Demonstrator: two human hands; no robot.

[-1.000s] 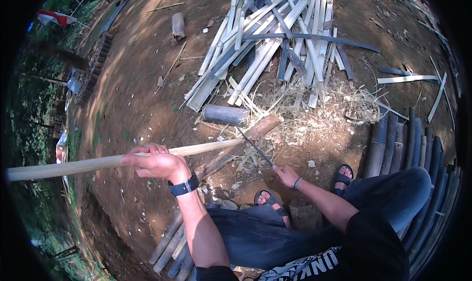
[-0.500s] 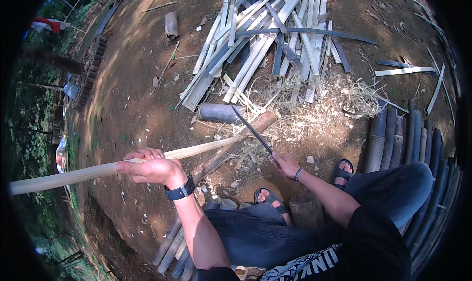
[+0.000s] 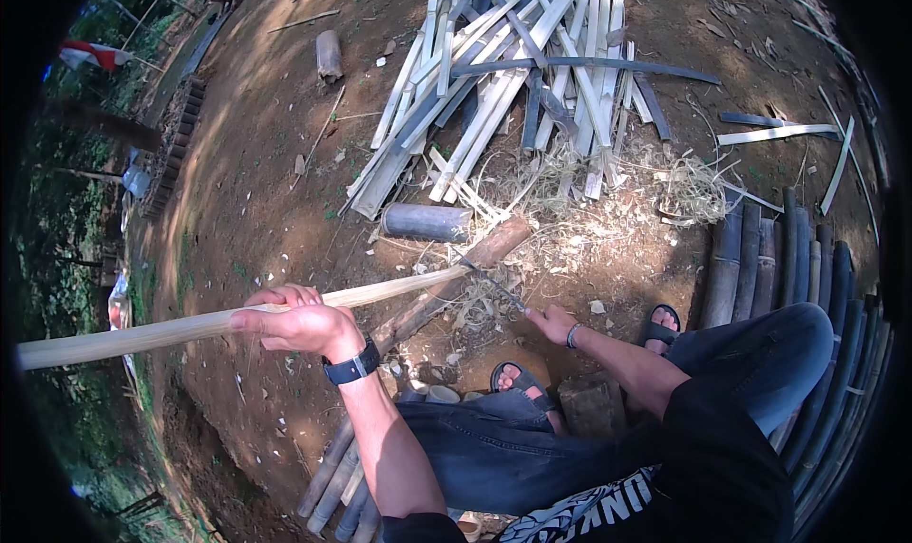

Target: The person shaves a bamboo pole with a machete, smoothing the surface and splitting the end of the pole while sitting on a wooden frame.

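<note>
A long pale bamboo strip [image 3: 190,328] runs from the left rim to the middle of the view. My left hand [image 3: 296,323], with a dark band on the wrist, is closed round it. The strip's far end rests on a log [image 3: 501,242] lying on the ground. My right hand [image 3: 551,324] grips the handle of a long-bladed knife [image 3: 494,283]. The blade points up and left, its front part at the strip's far end by the log. Whether the edge is biting into the strip is too fine to tell.
Split bamboo strips [image 3: 513,77] lie heaped beyond the log, with curly shavings [image 3: 689,187] in front. A short bamboo section [image 3: 426,222] lies beside the log. Bamboo poles [image 3: 749,263] line the right; more pole ends [image 3: 328,467] sit below my left arm. Sandalled feet [image 3: 521,383] are near.
The knife has swung down, its blade dropping from above the log to the strip's end. My left hand and the strip have hardly moved.
</note>
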